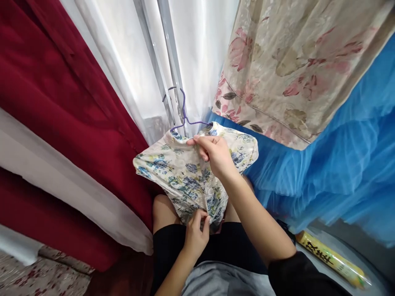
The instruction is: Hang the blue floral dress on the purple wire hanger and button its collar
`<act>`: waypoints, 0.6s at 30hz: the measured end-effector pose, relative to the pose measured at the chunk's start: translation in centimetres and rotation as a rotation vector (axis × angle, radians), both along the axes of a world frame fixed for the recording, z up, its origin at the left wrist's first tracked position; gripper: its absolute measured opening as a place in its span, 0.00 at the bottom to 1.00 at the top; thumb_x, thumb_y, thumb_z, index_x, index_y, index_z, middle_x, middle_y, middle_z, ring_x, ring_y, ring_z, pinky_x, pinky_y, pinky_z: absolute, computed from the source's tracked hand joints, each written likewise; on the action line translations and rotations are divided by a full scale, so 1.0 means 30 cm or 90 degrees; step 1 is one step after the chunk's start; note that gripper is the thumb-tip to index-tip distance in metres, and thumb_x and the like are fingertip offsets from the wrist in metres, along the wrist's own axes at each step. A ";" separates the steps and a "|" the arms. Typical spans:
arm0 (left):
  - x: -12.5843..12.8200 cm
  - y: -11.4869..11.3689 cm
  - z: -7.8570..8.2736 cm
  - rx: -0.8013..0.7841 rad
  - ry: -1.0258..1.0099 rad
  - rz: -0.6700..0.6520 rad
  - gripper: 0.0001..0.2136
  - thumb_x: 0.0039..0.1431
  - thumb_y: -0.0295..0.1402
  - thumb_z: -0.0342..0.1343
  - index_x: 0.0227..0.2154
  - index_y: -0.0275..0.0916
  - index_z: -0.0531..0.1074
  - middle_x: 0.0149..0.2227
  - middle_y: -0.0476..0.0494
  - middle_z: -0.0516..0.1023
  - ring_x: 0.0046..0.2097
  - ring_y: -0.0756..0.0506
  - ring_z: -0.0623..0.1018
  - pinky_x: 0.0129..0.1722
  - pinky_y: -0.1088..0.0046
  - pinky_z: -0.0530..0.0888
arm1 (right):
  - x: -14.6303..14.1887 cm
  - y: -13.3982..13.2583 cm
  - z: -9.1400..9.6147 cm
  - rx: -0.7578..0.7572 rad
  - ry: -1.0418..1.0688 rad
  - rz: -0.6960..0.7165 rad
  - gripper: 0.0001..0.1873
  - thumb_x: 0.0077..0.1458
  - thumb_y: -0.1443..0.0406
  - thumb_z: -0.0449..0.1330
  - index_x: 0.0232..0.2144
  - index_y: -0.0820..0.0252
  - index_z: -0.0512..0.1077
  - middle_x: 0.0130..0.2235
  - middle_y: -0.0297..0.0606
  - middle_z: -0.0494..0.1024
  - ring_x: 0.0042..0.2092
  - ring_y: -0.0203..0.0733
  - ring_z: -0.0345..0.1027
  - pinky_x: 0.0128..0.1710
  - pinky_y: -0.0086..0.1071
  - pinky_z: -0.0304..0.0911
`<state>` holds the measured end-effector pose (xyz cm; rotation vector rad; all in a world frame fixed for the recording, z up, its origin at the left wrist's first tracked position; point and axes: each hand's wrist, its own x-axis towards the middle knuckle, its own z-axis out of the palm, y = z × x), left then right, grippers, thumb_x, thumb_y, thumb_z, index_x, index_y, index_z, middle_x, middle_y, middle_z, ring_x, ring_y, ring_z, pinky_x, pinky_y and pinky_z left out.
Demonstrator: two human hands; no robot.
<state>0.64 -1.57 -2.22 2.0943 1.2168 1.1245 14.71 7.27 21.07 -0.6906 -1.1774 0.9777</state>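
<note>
A white blouse with blue and green flowers [188, 170] hangs over my lap on a purple hanger [184, 107]. My right hand [214, 152] is closed at the top of the blouse, its thumb and index finger pinching the cloth just below the neckline. Lower down, my left hand [197, 230] pinches the front edge of the blouse near its hem. Between the two hands the front edge runs nearly straight. The hanger's hook is up by two grey metal poles [168, 49]; I cannot tell exactly what it hooks onto.
Red curtains [101, 135] and white cloth [117, 49] hang at the left and behind. On the right hang a beige floral cloth [286, 74] and blue tulle [296, 172]. A yellow packet [333, 259] lies at the lower right. My legs are beneath the blouse.
</note>
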 end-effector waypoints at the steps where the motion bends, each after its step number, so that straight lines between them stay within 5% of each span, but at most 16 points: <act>1: -0.006 0.012 0.004 -0.009 -0.012 0.001 0.07 0.69 0.34 0.49 0.36 0.41 0.71 0.33 0.44 0.77 0.37 0.44 0.79 0.40 0.69 0.74 | -0.002 -0.006 -0.012 -0.002 -0.010 0.003 0.19 0.60 0.57 0.61 0.20 0.60 0.75 0.12 0.25 0.62 0.17 0.30 0.51 0.23 0.27 0.53; 3: -0.023 0.051 0.052 -0.001 -0.048 0.013 0.07 0.69 0.34 0.50 0.38 0.41 0.72 0.36 0.44 0.79 0.40 0.44 0.79 0.42 0.69 0.74 | -0.008 -0.023 -0.039 -0.007 -0.035 0.014 0.17 0.60 0.56 0.60 0.27 0.61 0.78 0.13 0.25 0.64 0.17 0.31 0.53 0.21 0.27 0.50; 5: -0.041 0.111 0.156 0.060 -0.119 0.059 0.07 0.69 0.34 0.51 0.42 0.40 0.73 0.37 0.43 0.79 0.40 0.45 0.78 0.43 0.70 0.73 | -0.014 -0.040 -0.061 -0.003 -0.050 0.026 0.15 0.61 0.56 0.60 0.29 0.61 0.78 0.14 0.26 0.65 0.17 0.31 0.55 0.21 0.28 0.50; 8: -0.054 0.214 0.386 0.205 -0.229 0.127 0.12 0.70 0.35 0.52 0.52 0.40 0.72 0.36 0.46 0.76 0.35 0.48 0.76 0.40 0.73 0.72 | -0.011 -0.059 -0.070 0.016 -0.045 0.031 0.14 0.61 0.59 0.59 0.26 0.60 0.75 0.15 0.25 0.65 0.17 0.31 0.56 0.21 0.28 0.50; 10: -0.050 0.273 0.542 0.286 -0.224 0.067 0.17 0.71 0.36 0.52 0.60 0.40 0.68 0.34 0.48 0.74 0.34 0.48 0.75 0.40 0.72 0.72 | 0.002 -0.071 -0.061 0.032 -0.047 0.033 0.15 0.62 0.60 0.58 0.25 0.59 0.73 0.15 0.25 0.64 0.17 0.31 0.56 0.21 0.28 0.51; 12: -0.040 0.311 0.664 0.303 -0.152 -0.009 0.14 0.71 0.35 0.51 0.54 0.40 0.72 0.35 0.47 0.75 0.36 0.49 0.75 0.41 0.73 0.72 | 0.021 -0.081 -0.048 0.047 -0.071 0.038 0.15 0.63 0.60 0.58 0.24 0.59 0.72 0.15 0.25 0.64 0.18 0.31 0.56 0.22 0.28 0.52; 15: -0.013 0.321 0.750 0.367 -0.082 -0.023 0.08 0.70 0.34 0.54 0.37 0.38 0.76 0.31 0.49 0.75 0.32 0.51 0.74 0.35 0.76 0.69 | 0.045 -0.081 -0.038 0.056 -0.124 0.030 0.16 0.64 0.57 0.59 0.27 0.59 0.74 0.16 0.26 0.66 0.19 0.32 0.56 0.22 0.28 0.52; 18: 0.031 0.291 0.761 0.425 -0.106 0.043 0.08 0.68 0.33 0.56 0.32 0.37 0.74 0.26 0.51 0.73 0.27 0.52 0.71 0.30 0.78 0.68 | 0.046 -0.056 -0.053 0.053 -0.153 -0.002 0.17 0.62 0.53 0.60 0.28 0.60 0.74 0.16 0.27 0.65 0.19 0.32 0.55 0.21 0.29 0.49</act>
